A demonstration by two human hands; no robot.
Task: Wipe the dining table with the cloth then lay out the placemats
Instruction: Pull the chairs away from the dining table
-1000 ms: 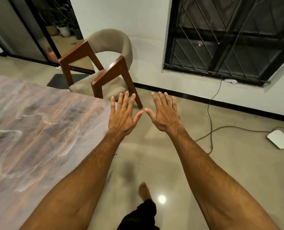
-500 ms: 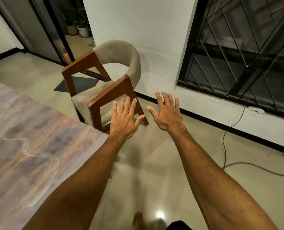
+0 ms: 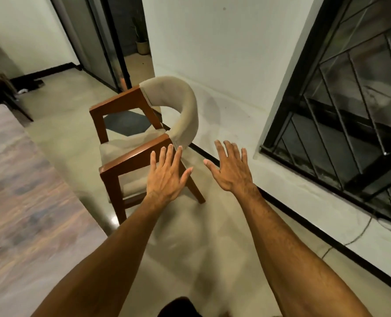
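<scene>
The dining table [image 3: 25, 202], with a streaked brown and grey marbled top, fills the left side of the head view. My left hand [image 3: 167, 175] is stretched out in the air with its fingers straight, in front of the near armrest of a chair. My right hand [image 3: 232, 170] is held out beside it, fingers spread, over the floor by the wall. Both hands hold nothing. No cloth and no placemats are in view.
A wooden chair [image 3: 142, 143] with a beige curved back and seat stands just past the table's corner. A white wall with a black skirting and a barred black window [image 3: 350, 115] lie to the right. A dark mat [image 3: 127, 122] lies beyond the chair, before a doorway.
The view has swung left and moved closer to the chair. Both hands stay held out and flat, now nearer the chair's armrest. The white device on the floor has left the view.
</scene>
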